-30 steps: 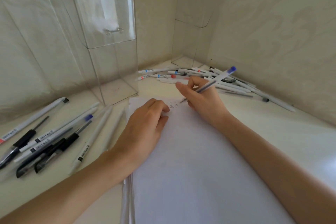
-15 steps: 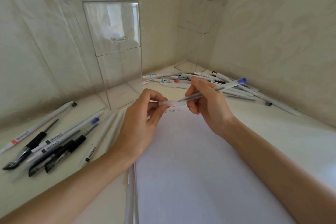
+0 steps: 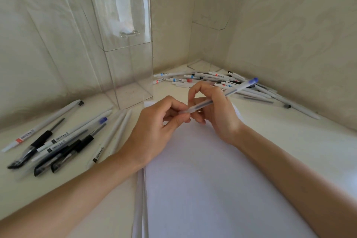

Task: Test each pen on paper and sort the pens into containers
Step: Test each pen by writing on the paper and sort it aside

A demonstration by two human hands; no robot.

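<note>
My right hand (image 3: 214, 110) grips a translucent pen with a blue end (image 3: 237, 90), held above the far end of the white paper (image 3: 202, 179). My left hand (image 3: 160, 127) pinches the pen's clear cap at its near tip. A clear lidded container (image 3: 123, 48) stands behind my left hand, and a second clear container (image 3: 210, 31) stands in the far corner. A pile of white pens (image 3: 212, 81) lies in front of that corner. Black and white pens (image 3: 58, 141) lie in a group at the left.
Walls covered in pale patterned cloth close in the desk at the back and right. The paper is a stack whose edges show at its left side. One long white pen (image 3: 297, 106) lies along the right wall.
My right hand lifted the pen off the paper, and my left hand came up from the sheet and took hold of the cap at the pen's tip. The view shifted slightly downward.
</note>
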